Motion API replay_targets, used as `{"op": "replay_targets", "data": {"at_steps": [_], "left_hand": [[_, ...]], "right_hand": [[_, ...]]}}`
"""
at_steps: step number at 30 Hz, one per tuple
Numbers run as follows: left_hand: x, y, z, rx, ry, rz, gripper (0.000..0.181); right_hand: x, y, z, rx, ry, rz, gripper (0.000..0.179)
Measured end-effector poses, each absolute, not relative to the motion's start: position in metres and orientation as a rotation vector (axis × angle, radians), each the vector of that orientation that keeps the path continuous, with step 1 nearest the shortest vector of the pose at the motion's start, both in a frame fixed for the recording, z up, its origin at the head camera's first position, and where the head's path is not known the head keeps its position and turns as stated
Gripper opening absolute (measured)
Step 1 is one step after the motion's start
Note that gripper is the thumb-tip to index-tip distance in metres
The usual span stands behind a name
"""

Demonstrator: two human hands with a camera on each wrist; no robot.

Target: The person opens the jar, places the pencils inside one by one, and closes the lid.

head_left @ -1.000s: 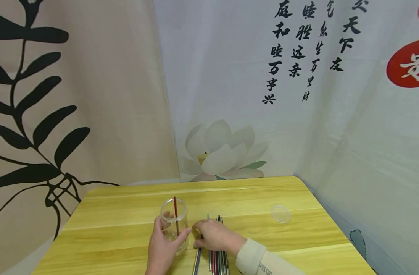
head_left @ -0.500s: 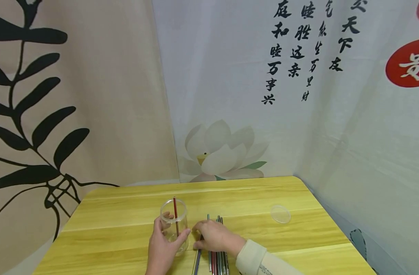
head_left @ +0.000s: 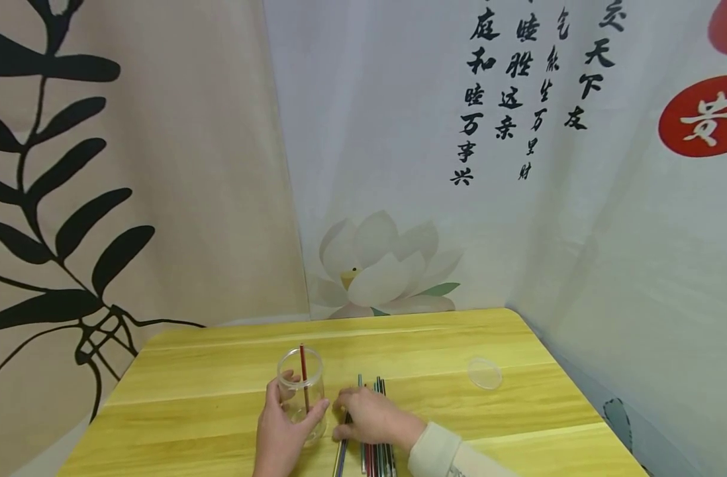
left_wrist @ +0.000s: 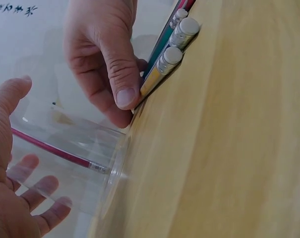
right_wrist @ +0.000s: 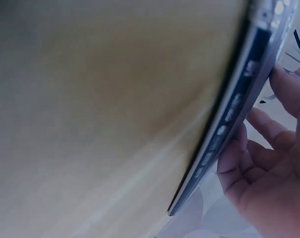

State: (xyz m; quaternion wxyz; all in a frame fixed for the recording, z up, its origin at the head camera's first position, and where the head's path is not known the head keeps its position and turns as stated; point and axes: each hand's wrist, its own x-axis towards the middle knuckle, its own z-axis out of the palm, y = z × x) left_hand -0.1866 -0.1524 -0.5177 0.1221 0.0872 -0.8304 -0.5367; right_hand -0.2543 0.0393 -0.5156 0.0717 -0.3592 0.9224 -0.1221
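My left hand [head_left: 280, 424] holds a clear plastic jar [head_left: 317, 392] upright on the table, thumb on one side and fingers round the other. Inside it leans one red pencil [head_left: 304, 374], its metal-banded end at the bottom in the left wrist view. Close to the jar's right side, my right hand [head_left: 372, 417] pinches a yellow pencil [left_wrist: 153, 78] lying on the table, thumb and fingertips low at its side. More pencils [head_left: 378, 460] lie in a loose row under that hand, partly hidden by it. White erasers [left_wrist: 185, 27] cap some of them.
A round clear lid [head_left: 484, 373] lies flat on the yellow wood-grain table [head_left: 220, 397], to the right of the pencils. Behind the table hangs a pale cloth backdrop [head_left: 387, 165] with plant, flower and writing prints.
The head view has shifted a little, so the scene sits slightly lower. Both hands keep nearly the same place on the jar and at the pencils.
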Motion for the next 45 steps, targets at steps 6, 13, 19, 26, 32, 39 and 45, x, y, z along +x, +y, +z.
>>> {"op": "replay_targets", "data": {"at_steps": [6, 13, 19, 26, 32, 39, 45], "left_hand": [[-0.187, -0.153, -0.518, 0.255, -2.418, -1.579, 0.097], [-0.186, -0.153, -0.521, 0.293, -2.448, -1.565, 0.101], [-0.186, -0.152, -0.522, 0.286, -2.440, -1.581, 0.102], [-0.187, -0.151, -0.523, 0.288, -2.446, -1.555, 0.099], [-0.186, -0.150, -0.522, 0.278, -2.435, -1.542, 0.097], [-0.185, -0.149, -0.520, 0.288, -2.438, -1.557, 0.098], [-0.186, -0.149, -0.521, 0.283, -2.433, -1.548, 0.098]], "right_hand": [[-0.250, 0.037, -0.516, -1.111, 2.745, -0.377, 0.046], [-0.243, 0.038, -0.519, -1.138, 2.730, -0.405, 0.043], [-0.242, 0.040, -0.517, -1.143, 2.750, -0.385, 0.041], [-0.237, 0.044, -0.514, -1.133, 2.719, -0.359, 0.048], [-0.226, 0.039, -0.508, -1.242, 2.721, -0.302, 0.042], [-0.210, 0.032, -0.512, -1.380, 2.813, -0.250, 0.017], [-0.209, 0.024, -0.516, -1.026, 2.954, -0.392, 0.020]]}}
